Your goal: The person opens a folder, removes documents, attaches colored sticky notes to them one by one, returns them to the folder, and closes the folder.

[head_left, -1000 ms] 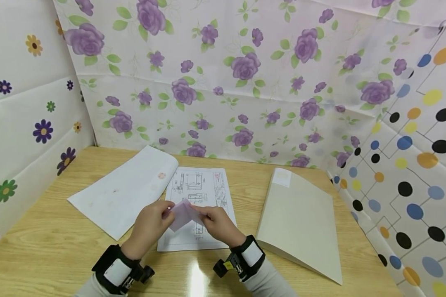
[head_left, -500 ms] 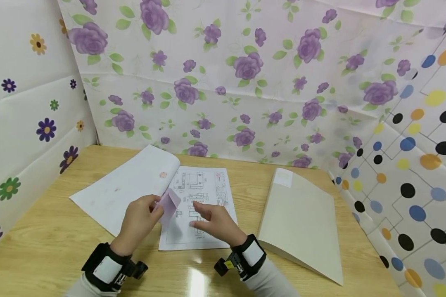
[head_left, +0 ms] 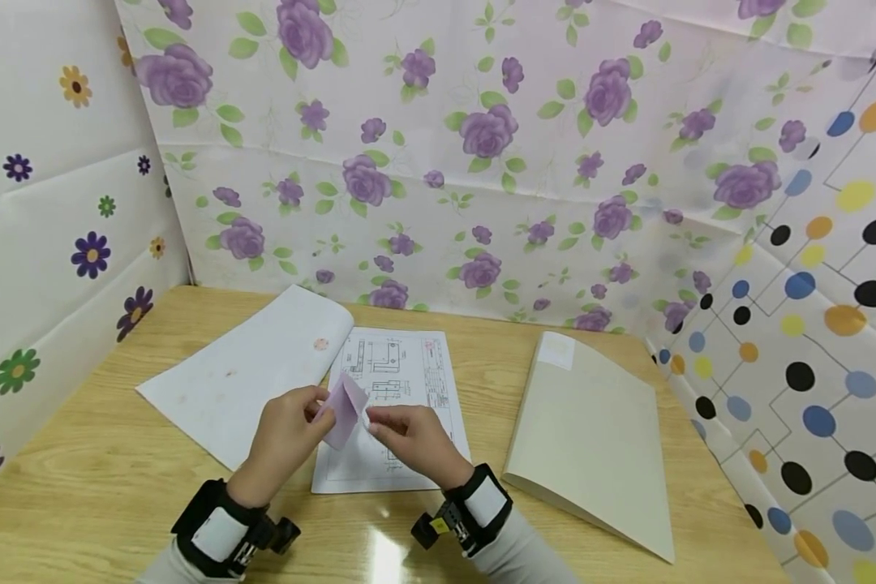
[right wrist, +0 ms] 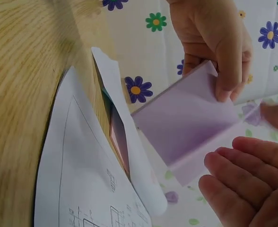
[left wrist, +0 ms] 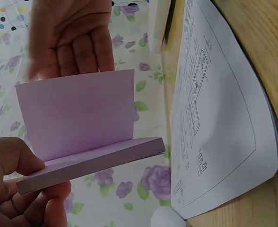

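My left hand [head_left: 288, 434] grips a lilac sticky-note pad [left wrist: 91, 165], with the thumb on top and fingers beneath. The pad's top sheet [left wrist: 80, 113] stands raised from the block, joined along one edge. At the free edge of that sheet, my right hand [head_left: 416, 438] pinches with thumb and fingertips; its thumb is blurred in the right wrist view. Both hands are above a printed technical drawing [head_left: 431, 462] on the table. In the right wrist view the pad's broad lilac face [right wrist: 186, 113] shows.
A large white sheet [head_left: 241, 373] lies left of the drawing, its right edge curled up over it. Something pink [right wrist: 119, 142] shows beneath it. At the right lies a thick cream folder [head_left: 591, 438] with a white label. Patterned cloths [head_left: 423, 162] border the wooden table [head_left: 80, 503].
Half a second ago my right hand was off the pad with its fingers apart. It is back at the raised sheet now. My left hand moved left with the pad, then slightly right again.
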`<state>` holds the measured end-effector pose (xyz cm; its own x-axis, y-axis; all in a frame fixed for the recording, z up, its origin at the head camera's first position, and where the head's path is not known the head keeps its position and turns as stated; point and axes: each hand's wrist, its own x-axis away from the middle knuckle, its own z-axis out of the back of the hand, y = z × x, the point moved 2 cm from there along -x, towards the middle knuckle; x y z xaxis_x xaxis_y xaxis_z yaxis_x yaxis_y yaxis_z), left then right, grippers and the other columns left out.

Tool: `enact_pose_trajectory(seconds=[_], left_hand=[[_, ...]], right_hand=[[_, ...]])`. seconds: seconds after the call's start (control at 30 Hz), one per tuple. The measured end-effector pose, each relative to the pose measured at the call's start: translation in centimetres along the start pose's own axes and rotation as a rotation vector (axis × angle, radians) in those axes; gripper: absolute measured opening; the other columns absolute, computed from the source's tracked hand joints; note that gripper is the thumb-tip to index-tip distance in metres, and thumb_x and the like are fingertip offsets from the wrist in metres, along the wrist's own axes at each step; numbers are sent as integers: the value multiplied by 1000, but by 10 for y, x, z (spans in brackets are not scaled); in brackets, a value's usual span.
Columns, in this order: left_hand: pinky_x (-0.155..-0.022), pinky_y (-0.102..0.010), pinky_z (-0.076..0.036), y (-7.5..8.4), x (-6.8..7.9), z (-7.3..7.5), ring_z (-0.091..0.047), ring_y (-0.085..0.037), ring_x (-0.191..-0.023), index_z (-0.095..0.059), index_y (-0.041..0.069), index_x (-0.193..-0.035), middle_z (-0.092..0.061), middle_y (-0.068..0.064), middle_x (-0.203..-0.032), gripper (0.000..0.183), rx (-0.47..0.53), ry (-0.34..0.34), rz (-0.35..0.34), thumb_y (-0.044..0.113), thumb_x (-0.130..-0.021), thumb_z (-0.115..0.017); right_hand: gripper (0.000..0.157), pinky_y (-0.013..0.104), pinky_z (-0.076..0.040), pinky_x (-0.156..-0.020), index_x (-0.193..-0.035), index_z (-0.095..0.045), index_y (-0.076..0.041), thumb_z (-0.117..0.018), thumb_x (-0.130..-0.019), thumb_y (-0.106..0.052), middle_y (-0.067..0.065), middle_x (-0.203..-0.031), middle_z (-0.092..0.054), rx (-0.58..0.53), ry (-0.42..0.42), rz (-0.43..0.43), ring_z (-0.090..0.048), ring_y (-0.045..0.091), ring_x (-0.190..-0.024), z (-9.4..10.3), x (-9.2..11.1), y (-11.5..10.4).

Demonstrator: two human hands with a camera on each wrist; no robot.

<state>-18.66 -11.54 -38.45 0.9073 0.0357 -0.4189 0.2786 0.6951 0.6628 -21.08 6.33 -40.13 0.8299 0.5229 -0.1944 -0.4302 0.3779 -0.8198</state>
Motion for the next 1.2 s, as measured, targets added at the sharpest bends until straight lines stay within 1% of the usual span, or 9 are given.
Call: enact_pose_trajectory(seconds=[0.07, 0.2, 0.3, 0.4, 0.57, 0.7, 0.9, 1.07, 1.2], left_hand=[[-38, -18, -35, 1, 0, -1, -42, -6, -45, -65, -3, -85, -57, -2, -58, 16, -3, 0, -2, 1, -71, -62], [-38, -18, -35, 2, 1, -2, -42, -5, -45, -65, -3, -84, -56, -1, -58, 15, -9, 0, -16, 1, -70, -62], [-39, -18, -36, 3, 2, -3, -43, -5, -46, -65, -2, -81, -57, -2, -57, 12, -17, 25, -38, 1, -70, -62], [-40, -18, -38, 2, 3, -2, -45, -6, -48, -65, -2, -77, -58, -3, -58, 9, -17, 67, -50, -1, -68, -62], [-42, -18, -40, -1, 5, -2, -49, -8, -50, -65, -2, -74, -59, -6, -59, 7, -16, 100, -52, -1, -68, -63], [-42, -18, -40, -3, 5, -1, -51, -9, -51, -65, -3, -75, -60, -6, -60, 7, -33, 124, -60, 0, -69, -62], [-42, -20, -40, -8, 5, 3, -51, -10, -49, -65, -4, -74, -60, -7, -59, 8, -71, 191, -85, -2, -68, -61], [-43, -21, -37, -10, 6, 6, -46, -10, -49, -65, -5, -74, -57, -7, -59, 8, -136, 218, -90, -1, -69, -62], [-42, -23, -37, -11, 7, 8, -46, -11, -48, -65, -5, -73, -58, -8, -59, 6, -181, 238, -113, -2, -69, -62]], right_hand=[[32, 19, -49, -79, -109, -62, 1, -61, -84, -18, 13, -108, -64, -17, 5, 13, -62, 16, -97, 0, 2, -8], [19, 20, -51, -73, -96, -66, 4, -63, -82, -9, 15, -95, -67, 12, 112, 55, -65, 20, -86, 3, 2, -20], [11, 18, -50, -63, -88, -67, 0, -60, -84, -7, 12, -85, -67, 19, 209, 54, -64, 17, -74, 5, 0, -14], [10, 17, -49, -62, -85, -67, -3, -61, -84, -11, 9, -84, -67, 17, 257, 39, -62, 13, -71, 6, -2, -2], [12, 18, -48, -59, -78, -66, -4, -62, -83, -14, 8, -82, -67, 14, 288, 32, -60, 9, -66, 8, -1, 5], [14, 17, -48, -57, -75, -65, -2, -63, -83, -14, 10, -79, -67, 18, 308, 33, -62, 14, -65, 9, 0, 6], [16, 17, -48, -58, -72, -65, -1, -64, -81, -14, 12, -79, -68, -5, 324, 11, -64, 24, -68, 10, 0, 7], [15, 16, -45, -53, -70, -64, -1, -64, -81, -12, 11, -78, -67, 14, 319, 3, -59, 12, -61, 8, 0, 9], [14, 16, -45, -53, -70, -64, 1, -63, -81, -7, 13, -78, -67, 7, 312, -1, -61, 17, -62, 7, 0, 5]])
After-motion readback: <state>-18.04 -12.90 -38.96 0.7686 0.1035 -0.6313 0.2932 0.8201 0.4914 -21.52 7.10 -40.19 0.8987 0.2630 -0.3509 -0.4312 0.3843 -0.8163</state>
